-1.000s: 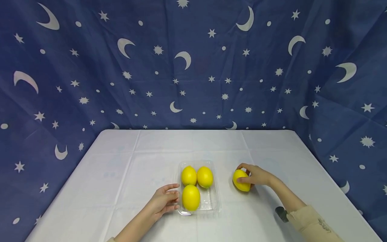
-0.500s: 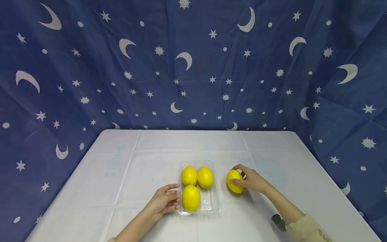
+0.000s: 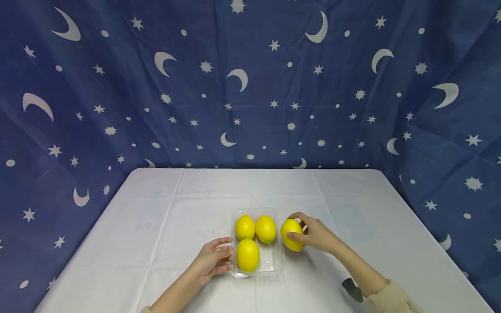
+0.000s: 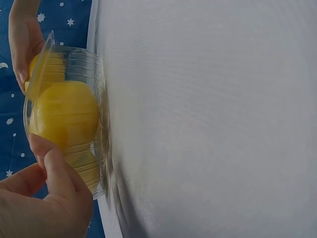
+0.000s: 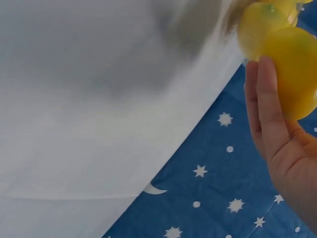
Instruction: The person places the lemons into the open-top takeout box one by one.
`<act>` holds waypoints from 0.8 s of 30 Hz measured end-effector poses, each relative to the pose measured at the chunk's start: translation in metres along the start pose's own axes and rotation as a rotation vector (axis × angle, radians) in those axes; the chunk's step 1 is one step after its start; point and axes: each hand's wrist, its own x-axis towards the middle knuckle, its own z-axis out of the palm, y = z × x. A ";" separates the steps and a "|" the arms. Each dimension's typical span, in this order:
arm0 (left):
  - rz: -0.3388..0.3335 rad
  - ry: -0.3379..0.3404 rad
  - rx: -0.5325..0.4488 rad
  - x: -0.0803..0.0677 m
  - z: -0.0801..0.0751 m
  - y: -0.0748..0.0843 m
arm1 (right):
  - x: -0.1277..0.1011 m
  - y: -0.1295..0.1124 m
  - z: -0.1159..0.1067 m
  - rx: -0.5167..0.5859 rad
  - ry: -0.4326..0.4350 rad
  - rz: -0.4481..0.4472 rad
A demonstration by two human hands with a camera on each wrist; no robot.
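Note:
A clear plastic tray [image 3: 277, 263] on the white table holds three yellow lemons: two at the back [image 3: 245, 227] [image 3: 265, 228] and one at the front [image 3: 248, 255]. My right hand [image 3: 313, 234] grips a fourth lemon [image 3: 290, 234] just off the tray's right rim; the right wrist view shows that lemon [image 5: 293, 69] against my fingers [image 5: 267, 114]. My left hand [image 3: 213, 260] rests with loosely bent fingers against the tray's left wall. In the left wrist view my fingers [image 4: 54, 173] touch the tray [image 4: 96, 99] beside the front lemon [image 4: 67, 113].
The white tablecloth [image 3: 188, 217] covers the table, with bare cloth to the left, right and behind the tray. A dark blue curtain [image 3: 250, 87] with moons and stars hangs behind and at both sides. A beige sleeve [image 3: 391, 300] covers my right forearm.
My right hand has carried the fourth lemon leftward across the table, from well right of the tray to its right rim. The left hand has stayed at the tray's left wall.

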 end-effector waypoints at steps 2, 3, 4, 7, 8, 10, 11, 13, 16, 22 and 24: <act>0.003 0.003 0.009 0.000 -0.001 0.000 | 0.000 -0.004 0.001 -0.002 -0.007 -0.007; 0.004 0.004 0.013 0.000 -0.001 0.000 | 0.000 -0.006 0.001 0.000 -0.005 -0.010; 0.004 0.007 0.016 0.000 -0.001 0.001 | 0.000 -0.008 0.002 0.000 -0.003 -0.016; 0.002 0.017 0.025 0.000 0.000 0.001 | -0.001 -0.016 0.004 -0.005 0.000 -0.030; 0.001 0.021 0.026 0.000 0.000 0.001 | -0.001 -0.019 0.005 -0.005 0.001 -0.032; -0.003 0.029 0.028 0.000 0.001 0.002 | -0.001 -0.024 0.007 -0.004 -0.006 -0.032; -0.004 0.030 0.029 0.000 0.001 0.003 | -0.001 -0.026 0.008 -0.001 -0.012 -0.032; -0.003 0.028 0.030 0.000 0.002 0.003 | 0.000 -0.030 0.010 0.006 -0.025 -0.028; -0.004 0.028 0.027 0.001 0.003 0.003 | 0.000 -0.035 0.014 -0.001 -0.050 -0.034; -0.004 0.036 0.021 0.000 0.003 0.003 | -0.002 -0.049 0.025 -0.069 -0.034 -0.033; -0.006 0.041 0.021 -0.001 0.002 0.002 | -0.003 -0.055 0.032 -0.105 -0.015 -0.031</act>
